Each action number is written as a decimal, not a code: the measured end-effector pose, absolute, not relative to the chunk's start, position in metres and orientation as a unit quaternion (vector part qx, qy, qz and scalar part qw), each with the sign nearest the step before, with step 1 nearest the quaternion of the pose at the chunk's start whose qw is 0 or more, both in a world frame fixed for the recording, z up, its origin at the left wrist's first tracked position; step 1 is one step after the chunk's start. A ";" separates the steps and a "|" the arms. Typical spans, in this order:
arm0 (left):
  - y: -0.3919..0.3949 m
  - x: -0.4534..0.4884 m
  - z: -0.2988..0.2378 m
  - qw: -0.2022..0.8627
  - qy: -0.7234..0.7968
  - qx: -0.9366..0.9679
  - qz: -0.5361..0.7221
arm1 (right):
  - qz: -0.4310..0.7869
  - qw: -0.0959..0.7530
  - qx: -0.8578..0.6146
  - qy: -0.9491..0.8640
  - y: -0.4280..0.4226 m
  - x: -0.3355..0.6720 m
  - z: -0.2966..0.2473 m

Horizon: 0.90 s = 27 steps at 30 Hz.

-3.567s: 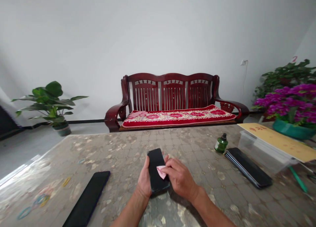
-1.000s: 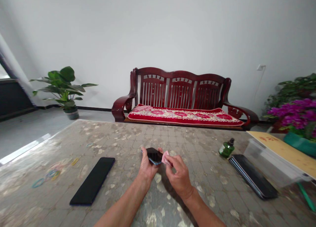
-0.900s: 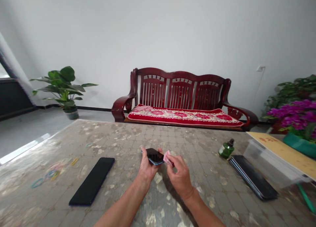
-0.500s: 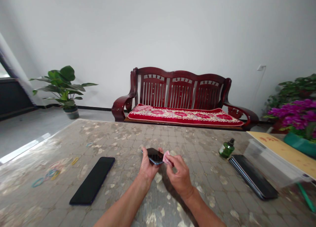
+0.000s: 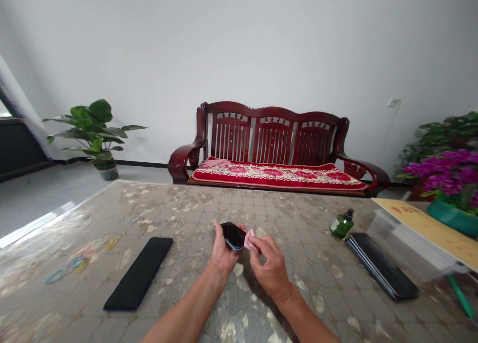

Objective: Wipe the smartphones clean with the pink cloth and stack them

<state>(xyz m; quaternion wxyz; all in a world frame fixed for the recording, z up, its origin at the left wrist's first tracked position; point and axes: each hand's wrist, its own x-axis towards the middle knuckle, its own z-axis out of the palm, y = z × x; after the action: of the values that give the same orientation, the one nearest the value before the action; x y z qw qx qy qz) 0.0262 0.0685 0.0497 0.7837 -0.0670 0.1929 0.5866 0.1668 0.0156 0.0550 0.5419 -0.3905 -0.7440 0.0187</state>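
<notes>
A dark-screened smartphone (image 5: 232,235) with a bluish edge lies tilted in my left hand (image 5: 221,253), thumb on its left side and fingertips showing at the far right. My right hand (image 5: 269,263) pinches a small folded pink cloth (image 5: 251,240) at the phone's right edge; whether the cloth touches the phone I cannot tell. Both hands are over the patterned tablecloth (image 5: 209,208). Left of them lies another black smartphone (image 5: 139,274), screen up.
Several coloured hair ties (image 5: 69,269) lie at the left. On the right stand a green bottle (image 5: 341,223), stacked phones (image 5: 381,267), a clear plastic box (image 5: 403,248) under a yellow board (image 5: 429,228), and a green pen-like stick (image 5: 461,295). Beyond the table is a wooden bench (image 5: 276,144).
My right hand and the pink cloth have shifted slightly left along the phone's right edge. My left hand holds the phone almost unmoved. The whole view has slid slightly left.
</notes>
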 end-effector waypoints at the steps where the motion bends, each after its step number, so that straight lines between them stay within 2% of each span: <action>1: 0.069 0.026 0.049 0.786 0.195 -0.067 0.583 | 0.017 0.543 -0.392 -0.743 0.016 0.167 0.055; 8: 0.063 0.032 0.058 0.798 0.198 -0.099 0.561 | 0.036 0.514 -0.342 -0.786 0.008 0.159 0.053; 14: 0.061 0.029 0.065 0.782 0.170 -0.077 0.594 | 0.008 0.534 -0.369 -0.761 0.011 0.167 0.058; 20: 0.056 0.031 0.064 0.800 0.175 -0.076 0.568 | 0.021 0.488 -0.301 -0.819 0.002 0.163 0.064; 27: 0.063 0.025 0.059 0.803 0.150 0.000 0.577 | 0.088 0.541 -0.387 -0.742 0.013 0.173 0.058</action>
<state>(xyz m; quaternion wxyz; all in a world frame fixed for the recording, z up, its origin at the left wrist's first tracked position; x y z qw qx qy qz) 0.0253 0.0626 0.0589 0.8032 0.0000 0.1499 0.5765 0.1728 0.0128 0.0580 0.5410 -0.3867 -0.7416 0.0881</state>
